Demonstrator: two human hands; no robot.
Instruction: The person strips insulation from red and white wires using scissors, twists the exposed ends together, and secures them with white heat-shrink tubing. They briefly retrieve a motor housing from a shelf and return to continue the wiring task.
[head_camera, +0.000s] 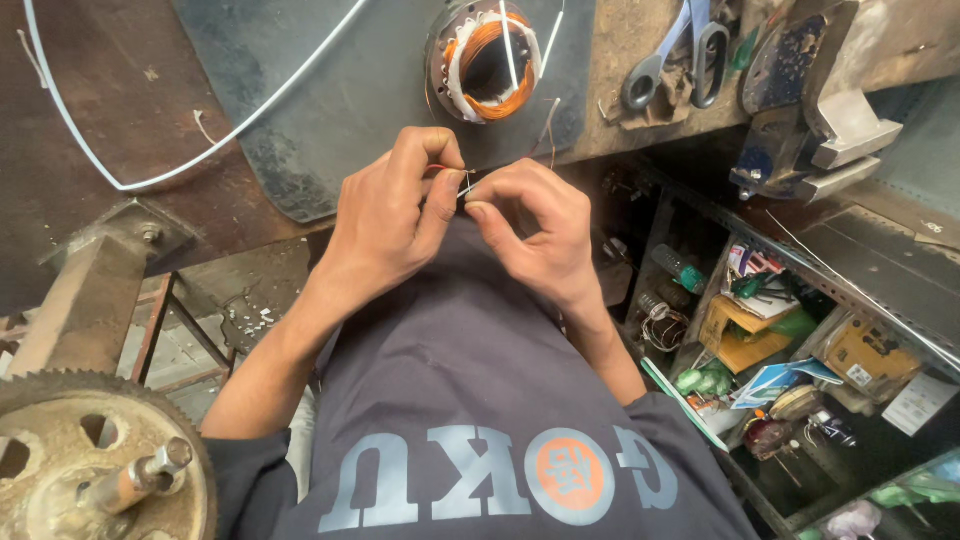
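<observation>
A thin wire lead (455, 171) is pinched between the closed fingertips of the left hand (390, 215) and right hand (535, 225), its length lying crosswise between both, equally near, just below the wound stator (490, 55) on the worktop (330, 90).

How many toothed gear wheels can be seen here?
1: a rusty toothed gear wheel at the bottom left, beside the person's left arm. Others may lie hidden off frame.
</observation>
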